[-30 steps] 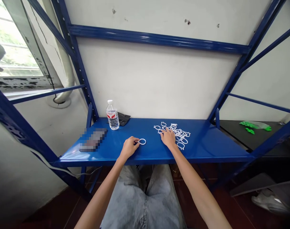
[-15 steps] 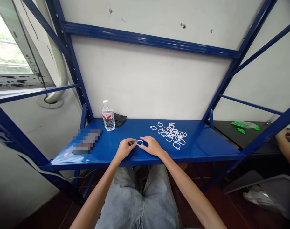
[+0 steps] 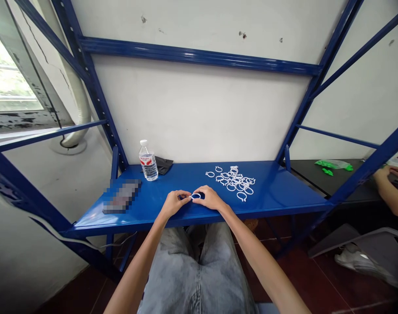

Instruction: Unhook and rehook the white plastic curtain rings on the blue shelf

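Between my two hands, close to the front edge of the blue table (image 3: 173,218), is a white plastic ring (image 3: 196,196). My left hand (image 3: 175,203) pinches the ring's left end, where its small ends meet, between thumb and fingertips. My right hand (image 3: 211,199) grips the opposite side, its thumb and index finger bent around the rim. Right of my hands lies a loose pile of several similar white rings (image 3: 235,179), many overlapping. A few of them sit apart at the pile's edges, and some show small knobbed ends.
A water bottle (image 3: 148,161) stands at the back left before a black pouch (image 3: 163,165). A blurred-out dark flat object (image 3: 122,197) lies at the left. Blue frame posts rise at both sides. Rightward, another person's arm (image 3: 390,192) is over a black table with green pieces (image 3: 333,165).
My left fingers have closed in on the ring's left end, and the ring sits slightly further right between my hands. The camera view has tilted a little.
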The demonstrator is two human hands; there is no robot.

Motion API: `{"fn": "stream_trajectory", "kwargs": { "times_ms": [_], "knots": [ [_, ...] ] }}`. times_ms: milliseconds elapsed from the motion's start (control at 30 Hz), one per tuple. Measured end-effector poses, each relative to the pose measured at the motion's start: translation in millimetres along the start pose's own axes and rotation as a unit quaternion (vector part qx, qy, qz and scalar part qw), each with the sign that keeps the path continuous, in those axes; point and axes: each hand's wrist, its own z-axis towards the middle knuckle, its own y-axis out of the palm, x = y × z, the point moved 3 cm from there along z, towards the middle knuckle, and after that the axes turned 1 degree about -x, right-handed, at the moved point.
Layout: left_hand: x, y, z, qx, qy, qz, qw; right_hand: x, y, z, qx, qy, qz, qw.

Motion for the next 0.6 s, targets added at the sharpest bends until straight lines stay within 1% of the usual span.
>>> {"fn": "stream_trajectory", "kwargs": {
  "times_ms": [167, 333, 600],
  "knots": [
    [1.5, 1.8, 0.9, -0.004, 0.011, 0.016, 1.000, 8.0, 2.2, 1.1, 0.000, 0.016, 0.019, 1.000],
    [-0.1, 2.7, 1.6, -0.003, 0.021, 0.022, 1.000, 8.7, 2.9, 0.7, 0.000, 0.016, 0.017, 1.000],
    [-1.6, 2.6, 1.0, 0.000, 0.009, 0.008, 1.000, 8.5, 4.6, 0.9, 0.011, 0.010, 0.012, 1.000]
  ]
}}
